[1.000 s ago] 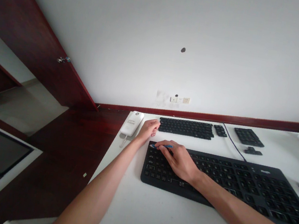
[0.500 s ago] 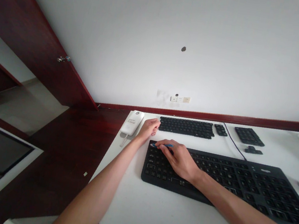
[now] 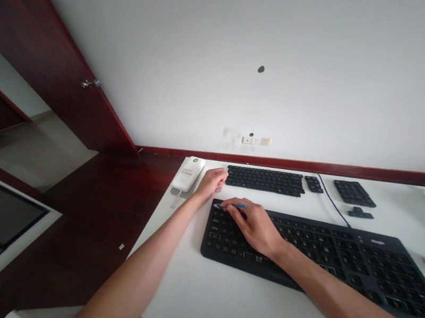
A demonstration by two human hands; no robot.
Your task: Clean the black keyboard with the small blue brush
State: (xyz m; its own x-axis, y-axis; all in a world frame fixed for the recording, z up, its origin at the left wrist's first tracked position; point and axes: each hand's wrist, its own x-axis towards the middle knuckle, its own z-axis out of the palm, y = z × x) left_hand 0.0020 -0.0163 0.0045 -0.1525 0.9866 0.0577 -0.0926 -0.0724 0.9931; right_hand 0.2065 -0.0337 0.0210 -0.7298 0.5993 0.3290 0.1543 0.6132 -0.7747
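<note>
Clamping seemingly light, stiff blue tool, your right grip held shaft, likely best spot; left grip curled together.

Two hands, one blue tool, one keyboard, four keycap groups, three wall plates

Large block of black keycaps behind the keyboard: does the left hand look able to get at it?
Probably yes: the left hand sits at the left end of the keycap block, with nothing visible between them.

Black keyboard flat, key sockets exposed; blue tool at far-left corner.
</note>
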